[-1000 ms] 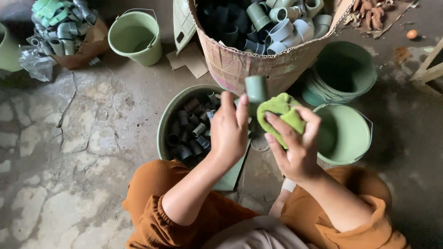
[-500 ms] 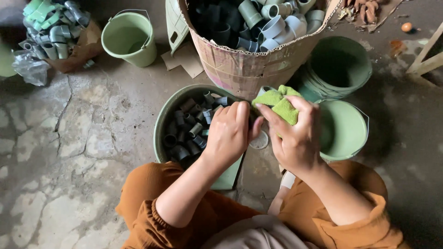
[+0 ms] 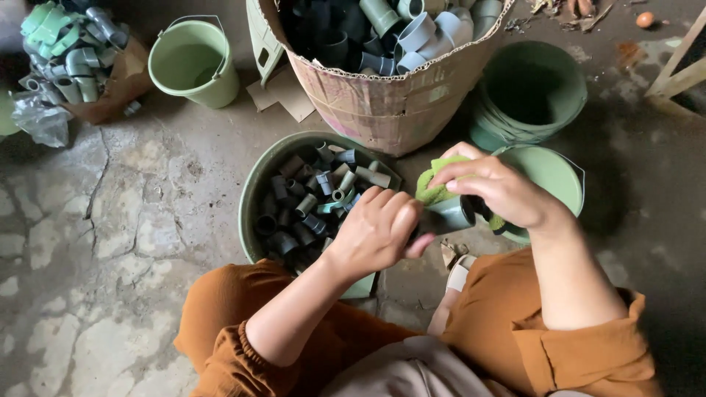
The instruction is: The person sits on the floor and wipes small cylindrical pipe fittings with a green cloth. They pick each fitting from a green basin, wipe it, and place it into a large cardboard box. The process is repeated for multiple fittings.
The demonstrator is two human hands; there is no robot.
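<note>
Here, in the middle of the frame, the left hand (image 3: 379, 231) grips a grey pipe piece (image 3: 450, 214), and the right hand (image 3: 500, 187) presses a green cloth (image 3: 434, 190) on it, beside a tub (image 3: 259, 187) of pipe pieces.

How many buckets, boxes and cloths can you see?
Green buckets: 4, top left, one with fittings, a stack, one by the right hand
Cardboard boxes: 1
Green cloths: 1
Total: 6
</note>
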